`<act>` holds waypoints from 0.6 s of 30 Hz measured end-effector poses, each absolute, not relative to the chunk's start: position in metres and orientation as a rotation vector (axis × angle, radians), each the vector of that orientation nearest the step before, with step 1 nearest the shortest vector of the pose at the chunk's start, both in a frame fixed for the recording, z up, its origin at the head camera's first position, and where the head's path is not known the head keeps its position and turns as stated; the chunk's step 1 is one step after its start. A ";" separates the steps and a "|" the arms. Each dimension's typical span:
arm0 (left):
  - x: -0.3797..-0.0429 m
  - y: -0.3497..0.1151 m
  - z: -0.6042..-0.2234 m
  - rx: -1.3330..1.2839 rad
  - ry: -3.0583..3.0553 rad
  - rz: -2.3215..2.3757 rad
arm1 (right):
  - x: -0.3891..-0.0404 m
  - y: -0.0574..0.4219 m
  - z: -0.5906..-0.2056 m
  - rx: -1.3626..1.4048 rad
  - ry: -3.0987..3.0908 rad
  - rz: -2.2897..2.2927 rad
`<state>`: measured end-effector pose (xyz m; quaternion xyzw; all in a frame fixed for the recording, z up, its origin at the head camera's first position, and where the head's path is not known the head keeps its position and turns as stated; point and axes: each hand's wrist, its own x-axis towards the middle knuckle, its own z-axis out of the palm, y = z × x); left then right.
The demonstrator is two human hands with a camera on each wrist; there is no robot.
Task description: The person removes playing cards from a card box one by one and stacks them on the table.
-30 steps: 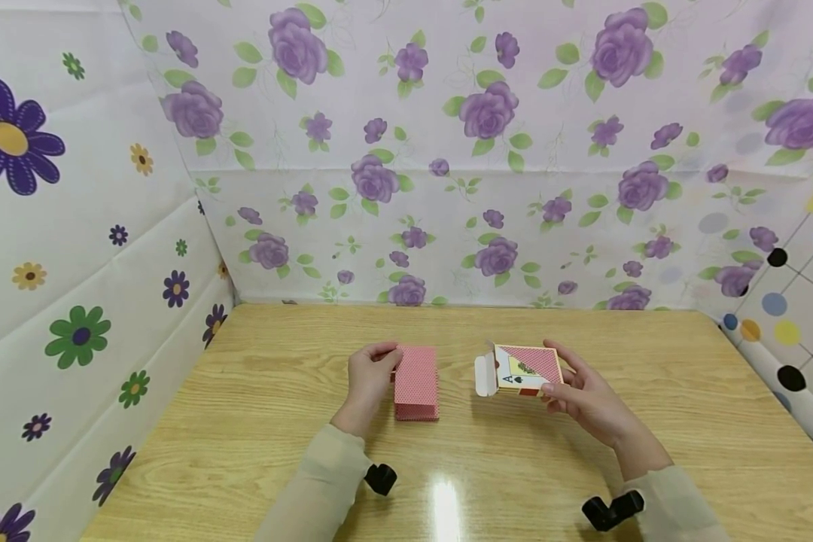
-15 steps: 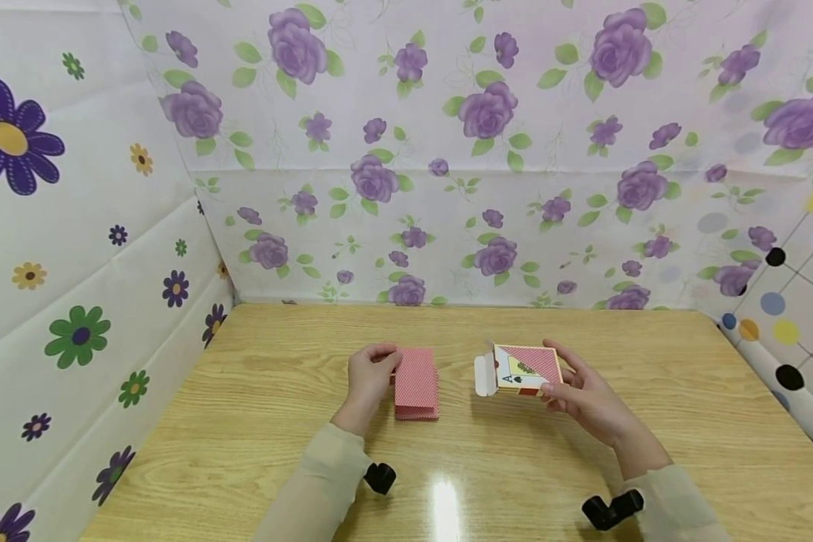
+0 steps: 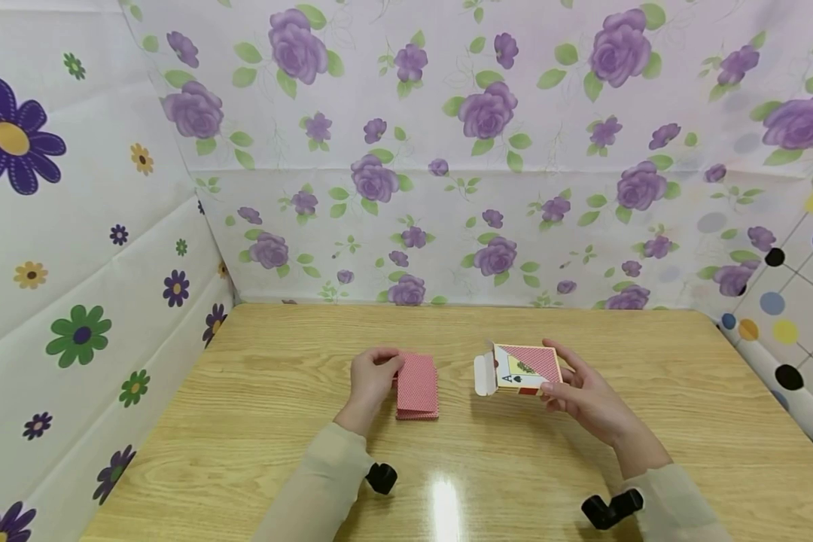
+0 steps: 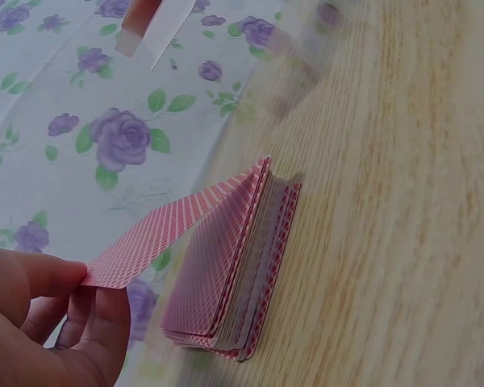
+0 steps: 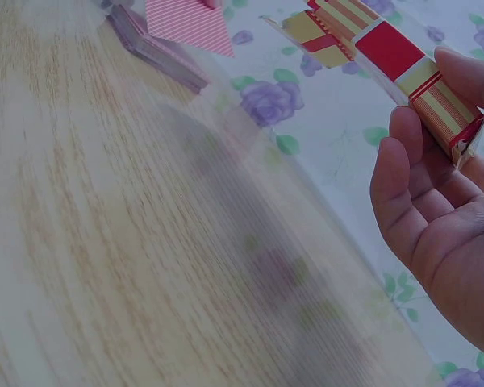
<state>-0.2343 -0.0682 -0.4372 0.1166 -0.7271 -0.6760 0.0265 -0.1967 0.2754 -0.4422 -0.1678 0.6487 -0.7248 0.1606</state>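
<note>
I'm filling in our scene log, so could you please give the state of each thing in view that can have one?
Lifted card: back up, near end raised.
Deck: stacked on the table, edges slightly uneven.
Card box: open, held above the table; inside not visible.
Box flap: folded out.
Left hand: pinching the lifted card.
Right hand: holding the card box.

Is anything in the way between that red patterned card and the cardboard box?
Nothing visible stands between the red patterned rectangular card, pinched by the left hand, and the red and yellow cardboard box.
</note>
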 end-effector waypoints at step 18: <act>-0.236 -0.064 -0.442 0.343 -2.428 -1.779 | -0.197 0.275 -0.441 -0.462 1.846 -2.074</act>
